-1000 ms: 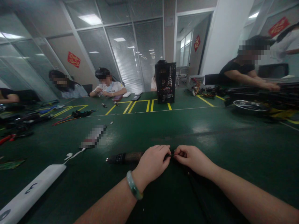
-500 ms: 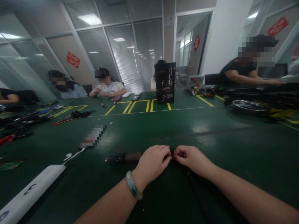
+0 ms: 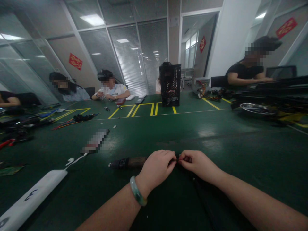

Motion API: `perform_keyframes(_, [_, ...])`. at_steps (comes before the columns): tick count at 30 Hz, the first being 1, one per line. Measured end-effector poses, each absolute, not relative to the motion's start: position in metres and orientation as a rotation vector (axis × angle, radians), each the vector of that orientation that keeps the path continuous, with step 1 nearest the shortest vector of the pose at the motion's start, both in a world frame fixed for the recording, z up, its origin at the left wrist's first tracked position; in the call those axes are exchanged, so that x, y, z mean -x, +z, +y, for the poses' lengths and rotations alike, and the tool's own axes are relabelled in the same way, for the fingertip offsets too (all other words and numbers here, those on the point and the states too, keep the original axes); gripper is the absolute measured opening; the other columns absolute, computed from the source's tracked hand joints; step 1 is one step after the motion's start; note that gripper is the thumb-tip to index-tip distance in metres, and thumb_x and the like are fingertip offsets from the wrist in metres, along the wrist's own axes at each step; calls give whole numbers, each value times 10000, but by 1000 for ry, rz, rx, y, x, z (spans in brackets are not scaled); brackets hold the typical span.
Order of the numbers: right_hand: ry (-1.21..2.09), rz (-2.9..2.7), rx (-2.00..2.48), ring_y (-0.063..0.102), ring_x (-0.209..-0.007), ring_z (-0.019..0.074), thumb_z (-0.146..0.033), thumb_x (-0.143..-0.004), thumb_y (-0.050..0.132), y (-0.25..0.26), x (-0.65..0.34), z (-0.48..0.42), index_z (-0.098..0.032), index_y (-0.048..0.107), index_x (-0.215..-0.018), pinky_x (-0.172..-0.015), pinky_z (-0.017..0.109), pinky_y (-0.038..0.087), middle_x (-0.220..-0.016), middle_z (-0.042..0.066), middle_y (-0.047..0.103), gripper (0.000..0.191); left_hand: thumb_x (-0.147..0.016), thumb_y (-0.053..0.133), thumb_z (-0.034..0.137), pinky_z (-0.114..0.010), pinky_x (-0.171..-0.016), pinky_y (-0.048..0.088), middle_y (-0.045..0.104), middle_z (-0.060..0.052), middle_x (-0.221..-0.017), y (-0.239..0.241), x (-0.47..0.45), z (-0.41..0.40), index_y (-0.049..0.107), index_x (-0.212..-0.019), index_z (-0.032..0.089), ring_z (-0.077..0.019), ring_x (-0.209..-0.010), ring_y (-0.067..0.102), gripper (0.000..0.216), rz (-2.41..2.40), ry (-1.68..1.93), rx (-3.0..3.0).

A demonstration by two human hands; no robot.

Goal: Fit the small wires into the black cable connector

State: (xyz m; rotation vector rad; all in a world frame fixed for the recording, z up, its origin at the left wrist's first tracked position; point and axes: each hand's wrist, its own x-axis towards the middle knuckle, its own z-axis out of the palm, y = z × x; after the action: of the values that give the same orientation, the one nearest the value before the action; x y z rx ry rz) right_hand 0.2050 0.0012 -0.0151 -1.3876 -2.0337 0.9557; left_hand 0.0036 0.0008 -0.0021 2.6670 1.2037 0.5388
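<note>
An electric screwdriver (image 3: 131, 162) with a dark ribbed collar and brownish grip lies on the green table, its tip pointing left. My left hand (image 3: 158, 165), with a jade-coloured bangle at the wrist, is closed over the tool's rear end, which it hides. Close beside it, my right hand (image 3: 196, 163) pinches what looks like the end of a black cable (image 3: 201, 192). The fingertips of both hands nearly meet, and the small connection between them is mostly hidden. From under my right hand the cable runs toward the bottom edge.
At left lie a white power strip (image 3: 36, 195) and a phone (image 3: 96, 141) on a white cord. A black computer case (image 3: 170, 85) stands at the far middle. Cables and parts (image 3: 16, 126) cover the left side. Wheel-like metal part (image 3: 257, 108) lies right. Several people sit around the table.
My hands and the screwdriver have hardly moved. The person at the far right has shifted, with head and arms drawn slightly to the left.
</note>
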Motion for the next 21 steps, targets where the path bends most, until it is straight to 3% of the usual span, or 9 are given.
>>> perform_keyframes(7, [951,-2025,1383,604,-657,138,-289,-844,564,-17,-204,1,-181,656,-822,-575,219,402,-718,-2,670,144,-888,565,249,-329,-779,453,623,-9,-929,-2,-4,0,564,-1017,227,-187,-870,579,131,1277,534,-2633])
perform_keyframes(13, [955,-2021,1403,608,-650,139,-273,-833,564,-14,-204,1,-186,660,-822,-572,223,404,-718,-2,675,129,-892,553,237,-350,-841,451,631,-14,-948,0,-4,0,585,-973,215,-190,-906,575,89,1223,531,-2665])
perform_keyframes(21, [958,-2019,1391,605,-657,140,-271,-835,565,-17,-204,2,-191,656,-821,-576,224,404,-721,-7,673,122,-891,537,241,-345,-810,459,622,-23,-947,-2,-4,0,581,-990,211,-194,-904,573,112,1246,499,-2691])
